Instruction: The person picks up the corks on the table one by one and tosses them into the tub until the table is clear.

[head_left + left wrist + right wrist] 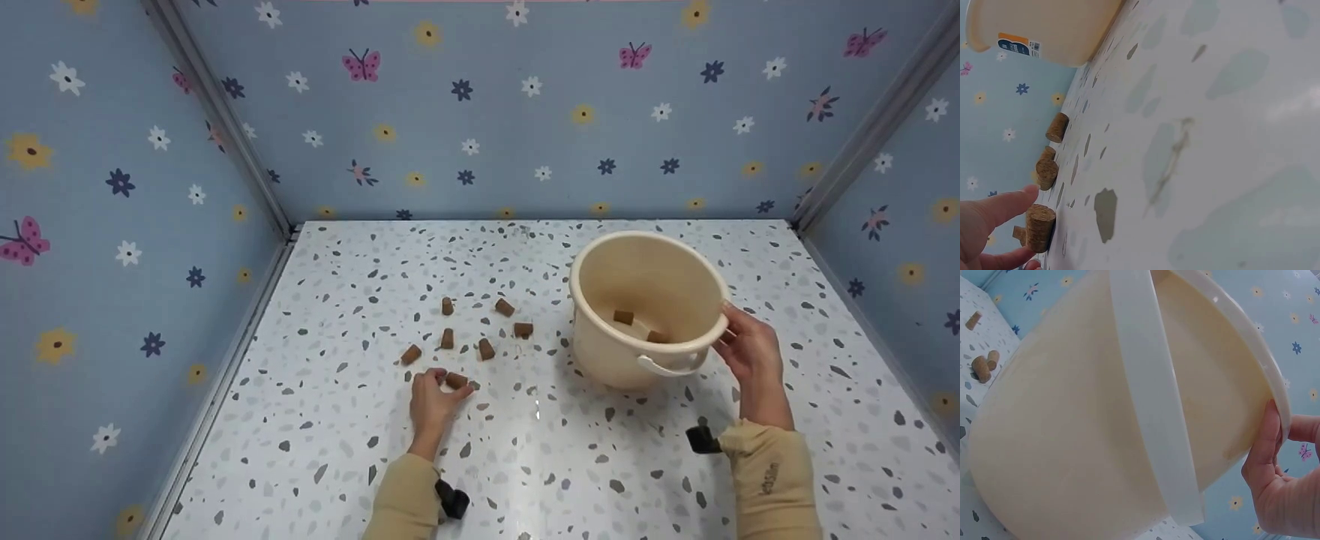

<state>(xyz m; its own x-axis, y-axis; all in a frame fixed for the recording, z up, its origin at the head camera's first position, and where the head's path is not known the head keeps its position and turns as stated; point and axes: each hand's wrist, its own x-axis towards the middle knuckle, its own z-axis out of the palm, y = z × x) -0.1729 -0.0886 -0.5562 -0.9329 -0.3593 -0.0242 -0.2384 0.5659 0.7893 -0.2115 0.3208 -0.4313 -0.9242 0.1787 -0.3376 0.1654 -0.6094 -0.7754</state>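
A cork lies on the speckled tabletop between the spread thumb and fingers of my left hand. In the left wrist view, the thumb stands a little off this cork, while a finger is right at its other end. On the right, my right hand grips the rim of a cream bucket, thumb on one side of the wall and fingers on the other. Inside the bucket lie two corks, one near the middle and one partly hidden by the near rim.
Several more corks, such as one nearest the bucket, lie scattered beyond the left hand. The bucket's white handle hangs on its near side. Blue patterned panels enclose the table at the back and both sides.
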